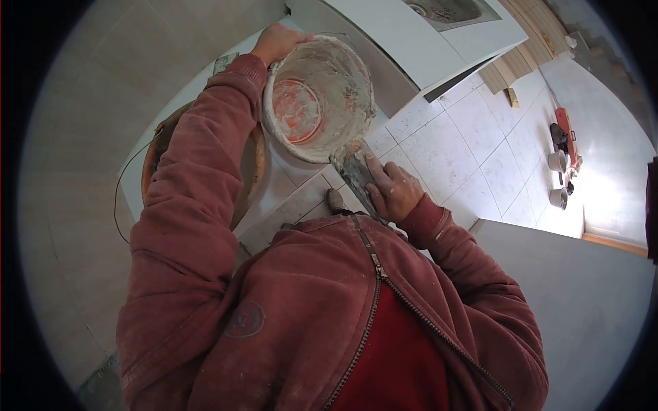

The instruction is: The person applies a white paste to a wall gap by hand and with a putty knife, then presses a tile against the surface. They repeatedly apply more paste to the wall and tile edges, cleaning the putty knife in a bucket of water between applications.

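Observation:
My left hand grips the rim of a plaster-smeared bucket at its far left side, fingers partly hidden behind the edge. The bucket is tilted with its mouth toward me, so its coated wall and the reddish bottom show. My right hand, dusted with white, is closed around a trowel. The trowel's end lies right at the bucket's near rim. Below my left forearm is a larger tub with an orange rim, mostly hidden by the sleeve.
A white cabinet with a metal sink stands beyond the bucket. Long boards lie at the upper right. Small pails and a red tool lie on the tiled floor. A grey panel is at right.

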`<action>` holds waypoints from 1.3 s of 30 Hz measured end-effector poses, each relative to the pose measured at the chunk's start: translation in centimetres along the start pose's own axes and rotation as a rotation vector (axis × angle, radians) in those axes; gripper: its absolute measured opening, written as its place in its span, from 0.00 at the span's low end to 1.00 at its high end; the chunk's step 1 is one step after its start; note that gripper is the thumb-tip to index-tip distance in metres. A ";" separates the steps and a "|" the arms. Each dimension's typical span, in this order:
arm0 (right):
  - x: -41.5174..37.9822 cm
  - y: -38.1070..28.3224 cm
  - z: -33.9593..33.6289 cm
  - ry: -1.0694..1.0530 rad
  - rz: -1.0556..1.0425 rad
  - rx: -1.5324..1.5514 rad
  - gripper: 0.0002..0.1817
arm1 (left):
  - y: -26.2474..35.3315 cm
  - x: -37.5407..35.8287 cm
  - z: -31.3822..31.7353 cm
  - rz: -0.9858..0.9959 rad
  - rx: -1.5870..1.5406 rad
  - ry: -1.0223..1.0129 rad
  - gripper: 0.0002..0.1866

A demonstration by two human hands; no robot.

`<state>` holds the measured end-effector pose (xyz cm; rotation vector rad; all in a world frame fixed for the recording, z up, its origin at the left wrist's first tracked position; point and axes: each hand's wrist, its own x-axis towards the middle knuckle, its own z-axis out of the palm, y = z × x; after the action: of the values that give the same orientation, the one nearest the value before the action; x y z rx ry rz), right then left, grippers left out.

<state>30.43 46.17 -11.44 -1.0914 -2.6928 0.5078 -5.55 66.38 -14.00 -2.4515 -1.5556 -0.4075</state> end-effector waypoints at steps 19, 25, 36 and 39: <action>-1.0 -2.4 0.5 0.183 0.006 0.261 0.27 | 1.4 -1.2 1.4 -0.663 -0.467 0.065 0.24; 2.0 4.3 -2.4 0.267 0.380 0.928 0.23 | 5.5 -1.7 -3.8 -0.567 -0.532 -0.019 0.22; 3.5 5.5 0.3 -0.199 0.523 1.078 0.18 | 10.1 -1.3 -5.6 -0.660 -0.656 0.081 0.20; 3.2 5.7 0.2 -0.292 0.623 1.138 0.14 | 10.3 -1.2 -5.6 -0.634 -0.541 0.089 0.20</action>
<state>31.75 52.17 -13.66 -1.4173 -1.5725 2.0504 2.66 59.18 -9.44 -2.1422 -2.4149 -1.1524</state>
